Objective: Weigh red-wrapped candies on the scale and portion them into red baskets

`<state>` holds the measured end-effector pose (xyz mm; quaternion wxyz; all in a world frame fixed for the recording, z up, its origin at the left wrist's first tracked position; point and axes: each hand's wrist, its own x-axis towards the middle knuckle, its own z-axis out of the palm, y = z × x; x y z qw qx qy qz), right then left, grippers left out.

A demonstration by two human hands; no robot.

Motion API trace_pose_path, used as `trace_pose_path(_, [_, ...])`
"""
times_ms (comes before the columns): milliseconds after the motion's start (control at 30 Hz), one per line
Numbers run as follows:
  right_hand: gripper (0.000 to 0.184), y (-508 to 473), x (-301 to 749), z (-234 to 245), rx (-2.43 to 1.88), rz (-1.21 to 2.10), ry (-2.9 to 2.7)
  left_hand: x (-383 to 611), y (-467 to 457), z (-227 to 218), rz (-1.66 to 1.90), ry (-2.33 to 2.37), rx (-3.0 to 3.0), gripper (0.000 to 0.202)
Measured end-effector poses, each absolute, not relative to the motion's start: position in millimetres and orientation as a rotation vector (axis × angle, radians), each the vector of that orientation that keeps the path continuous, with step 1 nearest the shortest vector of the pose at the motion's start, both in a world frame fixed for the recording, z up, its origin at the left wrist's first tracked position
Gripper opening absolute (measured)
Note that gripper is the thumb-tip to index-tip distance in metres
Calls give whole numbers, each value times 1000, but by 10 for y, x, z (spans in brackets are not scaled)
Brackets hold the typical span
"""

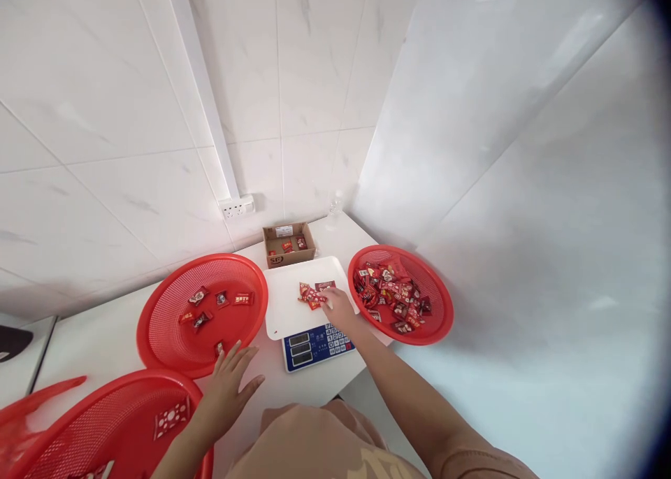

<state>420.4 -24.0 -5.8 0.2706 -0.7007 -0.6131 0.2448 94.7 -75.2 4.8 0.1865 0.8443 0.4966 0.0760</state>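
A white-topped weighing scale (286, 304) with a blue keypad front stands on the white table, a few red candy packets (309, 294) lying on its tray. My right hand (340, 308) rests on the tray's right side, fingers curled on the packets there. My left hand (226, 381) lies flat with fingers spread on the table, touching the front rim of a red basket (157, 318) that holds several packets. Another red basket (437, 304) to the right of the scale is heaped with red packets.
A small cardboard box (288, 245) with a few packets sits behind the scale near the wall corner. A third red basket (94, 430) with packets is at the lower left. A wall socket (237, 207) is mounted above the table. White tiled walls close in on both sides.
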Motion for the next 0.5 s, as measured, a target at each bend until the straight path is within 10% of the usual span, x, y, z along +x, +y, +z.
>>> trace_pose_path(500, [42,-256,4494,-165,-1953,323,-1702,873,-729,-76,248,1367,2418,46])
